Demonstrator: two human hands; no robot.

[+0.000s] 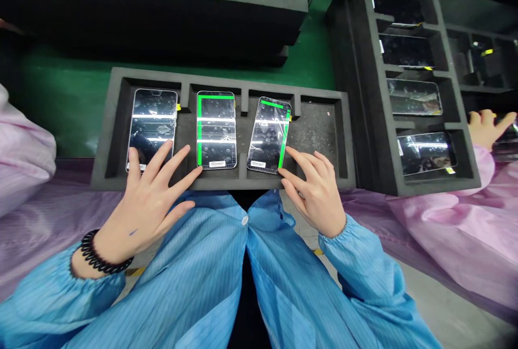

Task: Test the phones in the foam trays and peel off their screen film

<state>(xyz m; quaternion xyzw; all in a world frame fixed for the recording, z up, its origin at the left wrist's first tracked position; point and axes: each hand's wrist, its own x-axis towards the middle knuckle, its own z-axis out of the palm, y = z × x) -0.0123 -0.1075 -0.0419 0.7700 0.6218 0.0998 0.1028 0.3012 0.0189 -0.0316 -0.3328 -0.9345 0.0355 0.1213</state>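
Head view, left hand [149, 200] over dark phone [154, 114], grip wide, right hand [318, 190] at slanted green-striped phone [269, 134], grip loosely parted

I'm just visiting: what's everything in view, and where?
Front foam tray: 1, dark grey, centre
Plain panel: 1, black, tray's left compartment
Green-edged panels: 2, black, tray's middle compartments
Labels: several, white, on panels
Right tray: 1, dark grey, holding four panels
Far-right tray: 1, dark, blurred
Rear trays: count unclear, dark grey, upper left
Surface: 1, green, behind front tray
Co-workers' garments: 2, pink, both sides
Co-worker's hand: 1 clear, bare, right edge
Coiled wristband: 1, black, left wrist
Gown: 1, blue, bottom
Left grip: 1, bare, over plain panel
Right grip: 1, bare, at tilted green-edged panel
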